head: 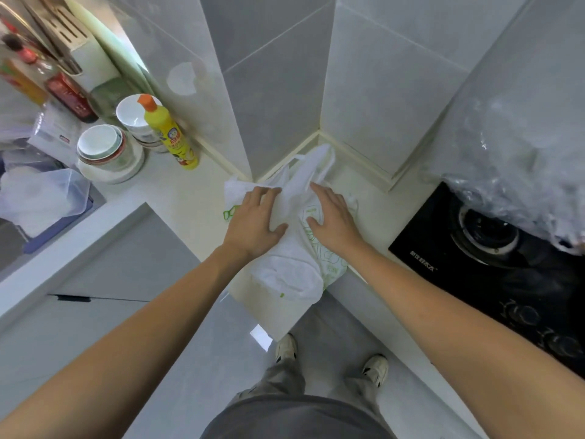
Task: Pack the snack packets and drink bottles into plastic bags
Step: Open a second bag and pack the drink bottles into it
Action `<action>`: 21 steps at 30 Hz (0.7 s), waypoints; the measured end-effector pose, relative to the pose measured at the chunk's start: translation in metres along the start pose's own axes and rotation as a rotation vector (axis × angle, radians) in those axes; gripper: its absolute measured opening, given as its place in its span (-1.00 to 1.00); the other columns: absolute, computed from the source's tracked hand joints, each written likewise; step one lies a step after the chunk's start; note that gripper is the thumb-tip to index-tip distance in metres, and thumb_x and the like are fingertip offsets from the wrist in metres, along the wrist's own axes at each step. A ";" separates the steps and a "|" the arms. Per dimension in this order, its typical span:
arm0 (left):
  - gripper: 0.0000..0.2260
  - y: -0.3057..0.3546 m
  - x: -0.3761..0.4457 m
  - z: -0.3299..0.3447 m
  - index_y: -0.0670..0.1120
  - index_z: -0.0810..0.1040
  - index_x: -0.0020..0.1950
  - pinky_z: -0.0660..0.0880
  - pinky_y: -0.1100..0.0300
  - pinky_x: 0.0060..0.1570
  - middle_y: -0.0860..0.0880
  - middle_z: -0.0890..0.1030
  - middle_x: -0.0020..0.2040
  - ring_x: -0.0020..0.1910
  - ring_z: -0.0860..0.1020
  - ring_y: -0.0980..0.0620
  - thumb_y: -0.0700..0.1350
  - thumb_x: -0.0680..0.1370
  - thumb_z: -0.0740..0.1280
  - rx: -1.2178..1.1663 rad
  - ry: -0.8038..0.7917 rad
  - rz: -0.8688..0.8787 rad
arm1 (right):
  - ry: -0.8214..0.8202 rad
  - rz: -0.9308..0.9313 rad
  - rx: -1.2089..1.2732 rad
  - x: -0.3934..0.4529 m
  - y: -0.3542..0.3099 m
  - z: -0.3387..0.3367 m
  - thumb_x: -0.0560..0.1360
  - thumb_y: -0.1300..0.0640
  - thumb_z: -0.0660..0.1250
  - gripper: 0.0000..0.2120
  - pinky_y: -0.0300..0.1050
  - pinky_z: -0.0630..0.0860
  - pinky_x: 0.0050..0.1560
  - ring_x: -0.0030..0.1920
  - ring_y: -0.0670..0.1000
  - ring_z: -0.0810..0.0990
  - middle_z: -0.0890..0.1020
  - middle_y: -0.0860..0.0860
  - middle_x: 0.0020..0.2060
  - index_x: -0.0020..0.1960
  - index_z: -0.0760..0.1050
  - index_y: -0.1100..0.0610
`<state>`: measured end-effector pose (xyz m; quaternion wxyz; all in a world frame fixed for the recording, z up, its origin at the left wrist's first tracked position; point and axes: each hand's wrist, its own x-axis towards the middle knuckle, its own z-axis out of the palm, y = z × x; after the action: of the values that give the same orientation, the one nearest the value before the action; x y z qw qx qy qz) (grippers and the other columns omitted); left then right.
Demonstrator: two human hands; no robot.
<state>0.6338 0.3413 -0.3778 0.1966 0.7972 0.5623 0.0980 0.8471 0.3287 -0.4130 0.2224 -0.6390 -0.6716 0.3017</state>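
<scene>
broadly, a pale, smooth countertop (190,198) wraps round a corner of glossy grey-white wall tiles (272,90), its near edge dropping to a shiny grey floor. at the right a black glass gas hob (474,248) is set into it, with a round burner, knobs along its near edge and a line of white writing too small to read; crinkled clear plastic film (522,179) hangs over its far side. at the far left a translucent rectangular plastic tub (47,194) sits in a sink area, and beyond it stand stacked round white bowls (104,153), dark sauce bottles (69,93) and a knife block (72,36).

in the middle, near the corner, lies the plastic bag (285,267), thin, white and creased, laid flat on the counter with its two handle loops pointing at the wall and its bottom reaching the counter's near edge. it carries green line drawings and green characters that cannot be read. left of it, leaning against the tiles, a yellow squeeze bottle (172,137) with an orange cap bears a cartoon label, its text unreadable.

the left hand (253,220) rests palm down on the bag's left half, fingers close together and nearly straight, thumb spread towards the centre. the right hand (332,217) presses flat on the right half, fingers straight and slightly apart, thumb out to the left on the green print. neither hand grips anything.
</scene>
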 end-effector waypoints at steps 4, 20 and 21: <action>-0.34 0.031 0.044 -0.002 -0.09 0.23 0.59 0.41 -0.08 0.32 -0.15 0.41 0.47 0.42 0.36 -0.21 0.03 0.56 0.40 -0.109 -0.014 0.012 | -0.091 0.021 -0.070 0.003 0.004 -0.009 0.57 0.25 0.36 -0.39 0.04 0.27 0.55 0.54 0.05 0.25 0.35 -0.01 0.54 0.58 0.30 0.09; -0.91 0.007 0.071 0.006 -0.13 0.40 -0.04 0.35 0.04 -0.22 -0.09 0.54 -0.16 -0.15 0.49 -0.19 -0.15 0.57 0.29 -0.179 -0.093 -0.224 | -0.169 0.053 -0.252 0.050 0.059 -0.005 0.46 0.24 0.49 -0.52 0.04 0.48 -0.17 -0.14 0.16 0.56 0.30 0.02 0.16 0.22 0.28 0.07; -0.93 0.003 0.069 0.003 -0.13 0.39 -0.02 0.43 -0.01 -0.21 -0.11 0.58 -0.17 -0.16 0.52 -0.20 -0.17 0.58 0.27 -0.194 -0.078 -0.241 | -0.173 0.065 -0.246 0.048 0.060 -0.004 0.45 0.27 0.49 -0.51 0.07 0.49 -0.22 -0.20 0.17 0.54 0.27 0.00 0.13 0.19 0.26 0.05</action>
<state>0.6620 0.4039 -0.3839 0.3048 0.7044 0.6337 0.0966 0.8890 0.3774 -0.4554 0.0737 -0.6546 -0.6991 0.2782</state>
